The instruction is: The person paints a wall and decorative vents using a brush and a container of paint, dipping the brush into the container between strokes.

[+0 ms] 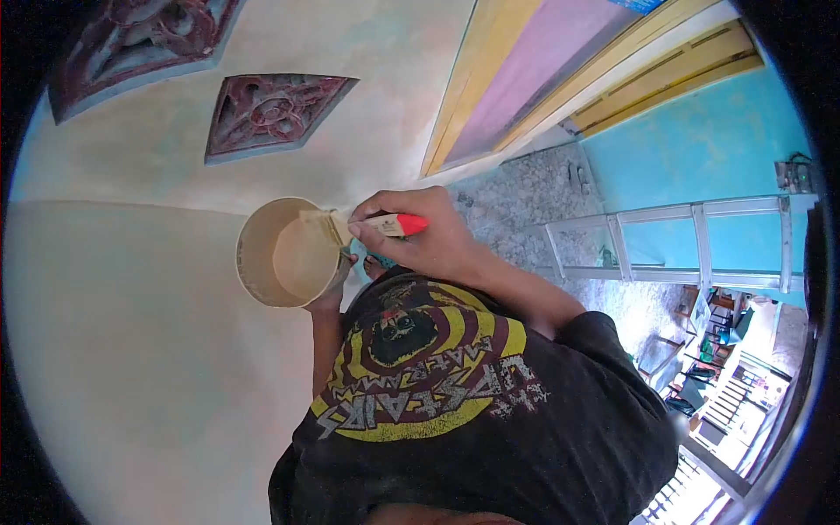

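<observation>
My left hand (331, 296) holds a cream-coloured paint bucket (252, 259) from the side nearest my body, mostly hidden behind it. Inside the bucket lies pale cream paint (302, 255). My right hand (424, 236) is closed around the handle of a paintbrush (385, 227), which has a red end. The brush's paint-coated bristles are over the bucket's opening, at the rim. Below my hands, part of a bare foot (374, 266) shows past my dark printed T-shirt (455, 376).
A pale wall (131, 306) runs along the left, with carved red vent blocks (278, 112) higher up. An aluminium ladder (700, 236) stands at the right before a turquoise wall (700, 131). Yellow-framed doors (560, 70) are at the top; chairs and tables stand at lower right.
</observation>
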`<state>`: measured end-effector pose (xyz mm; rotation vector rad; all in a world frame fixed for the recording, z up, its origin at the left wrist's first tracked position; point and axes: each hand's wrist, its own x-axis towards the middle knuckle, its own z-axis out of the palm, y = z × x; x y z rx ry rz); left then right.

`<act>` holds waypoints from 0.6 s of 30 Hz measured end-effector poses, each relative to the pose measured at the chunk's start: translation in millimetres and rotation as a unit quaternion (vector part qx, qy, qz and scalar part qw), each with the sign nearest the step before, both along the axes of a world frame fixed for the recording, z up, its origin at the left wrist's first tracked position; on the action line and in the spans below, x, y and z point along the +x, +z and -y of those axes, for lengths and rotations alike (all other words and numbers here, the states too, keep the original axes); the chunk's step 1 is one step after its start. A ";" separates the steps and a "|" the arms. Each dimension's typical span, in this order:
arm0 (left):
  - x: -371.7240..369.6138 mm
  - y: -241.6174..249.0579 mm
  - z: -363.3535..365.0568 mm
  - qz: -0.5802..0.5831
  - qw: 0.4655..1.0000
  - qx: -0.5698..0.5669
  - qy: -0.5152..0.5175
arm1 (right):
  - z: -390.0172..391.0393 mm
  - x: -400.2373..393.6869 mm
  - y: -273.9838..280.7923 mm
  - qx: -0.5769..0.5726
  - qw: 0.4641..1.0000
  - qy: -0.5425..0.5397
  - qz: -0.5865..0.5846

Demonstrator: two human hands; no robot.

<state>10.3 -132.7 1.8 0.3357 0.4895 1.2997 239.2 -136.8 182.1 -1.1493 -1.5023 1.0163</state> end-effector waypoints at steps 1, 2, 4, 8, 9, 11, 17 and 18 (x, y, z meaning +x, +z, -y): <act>0.8 -3.1 0.9 0.004 1.000 -0.018 0.008 | 1.1 -0.3 -1.4 -0.007 1.000 0.004 -0.015; 1.7 -6.2 1.9 0.008 0.999 -0.035 0.017 | 2.4 0.1 -2.3 -0.010 0.999 0.006 -0.044; 1.5 -14.0 2.1 0.025 0.999 -0.031 0.022 | 4.2 1.0 -2.9 -0.013 0.995 0.009 -0.102; 13.4 9.9 5.1 -0.133 0.989 -0.041 0.047 | 8.9 6.3 -0.7 0.008 0.998 -0.018 -0.059; 13.5 6.5 7.1 -0.095 0.993 -0.048 0.043 | 10.7 8.2 -0.2 -0.022 0.995 -0.019 -0.094; 11.4 -0.2 3.5 -0.016 0.998 -0.056 0.036 | 12.1 11.7 -1.4 -0.025 0.994 -0.025 -0.107; 7.9 -7.6 -6.2 0.085 0.995 -0.054 0.020 | 12.1 14.5 -5.3 0.033 0.996 -0.034 -0.075; 8.0 -8.5 -6.4 0.090 0.994 -0.053 0.019 | 12.7 15.1 -3.1 0.016 0.996 -0.031 -0.081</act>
